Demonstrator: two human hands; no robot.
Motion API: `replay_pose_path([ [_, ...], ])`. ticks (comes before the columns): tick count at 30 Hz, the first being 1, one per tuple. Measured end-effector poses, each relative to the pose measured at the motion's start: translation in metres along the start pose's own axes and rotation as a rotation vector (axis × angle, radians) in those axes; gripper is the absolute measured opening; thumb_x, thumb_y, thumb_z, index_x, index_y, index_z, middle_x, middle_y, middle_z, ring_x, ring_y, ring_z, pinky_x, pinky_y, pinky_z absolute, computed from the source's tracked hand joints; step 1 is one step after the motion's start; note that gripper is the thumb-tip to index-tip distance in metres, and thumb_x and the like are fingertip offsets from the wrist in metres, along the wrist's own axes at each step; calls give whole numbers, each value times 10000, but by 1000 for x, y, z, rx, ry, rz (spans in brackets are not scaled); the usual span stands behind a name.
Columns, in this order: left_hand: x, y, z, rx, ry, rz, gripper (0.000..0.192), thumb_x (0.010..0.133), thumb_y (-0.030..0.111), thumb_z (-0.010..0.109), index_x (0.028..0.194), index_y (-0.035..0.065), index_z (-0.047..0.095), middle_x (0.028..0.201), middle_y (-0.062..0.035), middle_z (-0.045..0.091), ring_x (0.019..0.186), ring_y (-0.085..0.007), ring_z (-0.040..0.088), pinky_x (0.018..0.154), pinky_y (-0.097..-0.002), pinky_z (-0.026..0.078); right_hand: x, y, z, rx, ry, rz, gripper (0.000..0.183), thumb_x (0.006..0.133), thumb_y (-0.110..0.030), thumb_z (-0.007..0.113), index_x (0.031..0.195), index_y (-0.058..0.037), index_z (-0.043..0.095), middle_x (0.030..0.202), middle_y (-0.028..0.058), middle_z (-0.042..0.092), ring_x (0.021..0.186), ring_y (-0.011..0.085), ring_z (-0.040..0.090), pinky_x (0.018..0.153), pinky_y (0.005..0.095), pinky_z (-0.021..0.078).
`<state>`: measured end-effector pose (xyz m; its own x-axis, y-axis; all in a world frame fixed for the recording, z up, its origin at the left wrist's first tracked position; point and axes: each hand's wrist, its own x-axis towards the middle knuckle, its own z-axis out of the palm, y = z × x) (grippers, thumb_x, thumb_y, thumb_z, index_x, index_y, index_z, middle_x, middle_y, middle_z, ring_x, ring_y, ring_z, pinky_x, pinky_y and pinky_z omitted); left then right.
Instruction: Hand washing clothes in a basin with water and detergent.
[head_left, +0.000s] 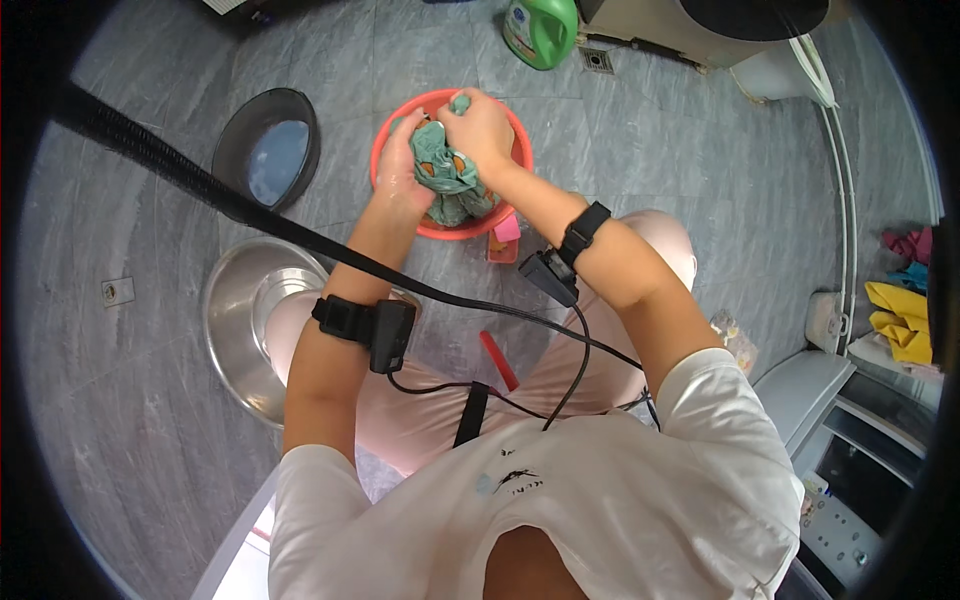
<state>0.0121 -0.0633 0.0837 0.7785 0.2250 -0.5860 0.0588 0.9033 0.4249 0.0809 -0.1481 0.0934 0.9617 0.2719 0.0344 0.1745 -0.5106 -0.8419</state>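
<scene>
A wet green cloth (444, 161) with orange patches is bunched up over an orange-red plastic basin (480, 229) on the floor. My left hand (401, 165) grips its left side, thumb and palm wet. On the other side, my right hand (480, 131) is closed in a fist around a fold, and a bit of green pokes out at the top of the fist. The lower part of the cloth hangs into the basin. What lies beneath it is mostly hidden. Just below the basin's rim, a pink block (508, 228) rests on a small red dish (503, 252).
A dark basin (301, 105) holding cloudy water stands at the left, above a steel basin (232, 322) beside my knee. A green detergent jug (551, 34) stands near a floor drain (597, 61). A black cable (285, 225) crosses the view in front of my left forearm.
</scene>
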Motion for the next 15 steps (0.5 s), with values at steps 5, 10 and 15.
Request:
replay_pose_path([
  [5,-17,21,14,131,11,256,333,916,364,484,958,53,595,963,-88,631,904,-225,605,833,-371,476,6,32,2,-474,-106,-339,327,725,-314,655,918,-51,636,962,205,637,930,336,610,777,440,473],
  [10,-21,19,22,618,11,179,681,917,596,332,1154,-9,533,1113,-136,586,1029,-223,568,926,-355,418,20,28,7,271,-465,189,482,824,-418,605,1113,-33,575,1139,183,594,1022,355,575,843,436,459],
  [15,-19,-10,18,1271,43,442,926,874,689,145,1335,-91,334,1302,-341,401,1299,-419,308,1056,-410,268,3,-16,-23,605,-764,511,480,829,-431,630,1104,-42,571,997,76,614,926,189,569,802,307,445],
])
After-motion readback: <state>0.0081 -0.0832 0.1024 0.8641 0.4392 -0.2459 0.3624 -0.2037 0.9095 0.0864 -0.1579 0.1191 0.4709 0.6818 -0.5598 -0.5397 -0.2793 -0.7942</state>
